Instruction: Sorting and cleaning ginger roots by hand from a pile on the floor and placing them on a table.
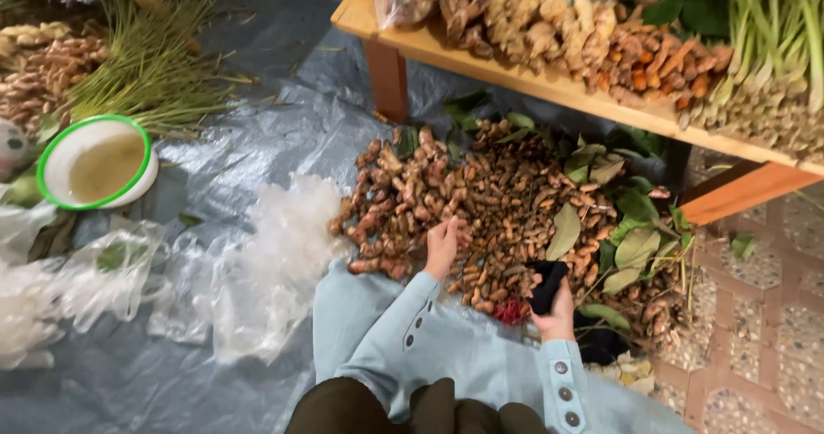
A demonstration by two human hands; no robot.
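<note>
Grey tarp [257, 142], one root heap [481, 202], left hand [442, 243] touching, right hand [556, 309] gripping black bag [547, 284]

Knobbly matt roots [481, 202], glossy plastic sheet [257, 142] — crinkled, smooth wooden bench [549, 86], black bag [547, 285] — perhaps plastic.

— What is the person wearing?
— A pale blue long-sleeved garment; the left sleeve [396, 321] and right sleeve [560, 382] each carry a row of round grey buttons near the cuff — and dark olive trousers [378, 410].

Root pile [481, 202] beneath bench [532, 82], bowl [94, 163] far left
</note>
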